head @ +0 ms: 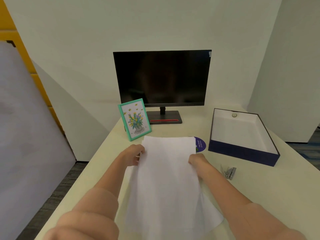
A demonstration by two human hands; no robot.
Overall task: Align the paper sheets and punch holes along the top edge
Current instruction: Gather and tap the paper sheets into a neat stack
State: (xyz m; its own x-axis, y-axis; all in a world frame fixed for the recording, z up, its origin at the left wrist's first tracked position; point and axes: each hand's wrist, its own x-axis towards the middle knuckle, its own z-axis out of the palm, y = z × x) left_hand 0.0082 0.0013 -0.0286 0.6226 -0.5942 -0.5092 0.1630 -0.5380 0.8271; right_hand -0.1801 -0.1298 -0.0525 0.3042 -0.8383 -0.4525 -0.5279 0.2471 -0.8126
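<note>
One wide-angle camera rides on the person's head and looks forward and down across the bench (259, 196). It sits close: both forearms (112, 174) enter from the bottom edge, and the left hand (134, 154) and right hand (197, 161) hold the paper sheets (169, 179) at mid-frame. Farther off, the monitor (162, 77) faces the lens squarely, a wall (155, 23) behind it.

The paper sheets (169, 179) hide the fingertips of the right grip (197, 161) and part of the fingers of the left grip (134, 154). A purple disc (200, 144) shows only partly behind the sheets' far right corner, and its print is too small to read. The small metal tool (228, 172) on the worktop (259, 196) is blurred. A round spot (234, 115) on the far wall of the box (242, 153) is too small to tell. The sheets' near end and both forearms run off the bottom edge.
</note>
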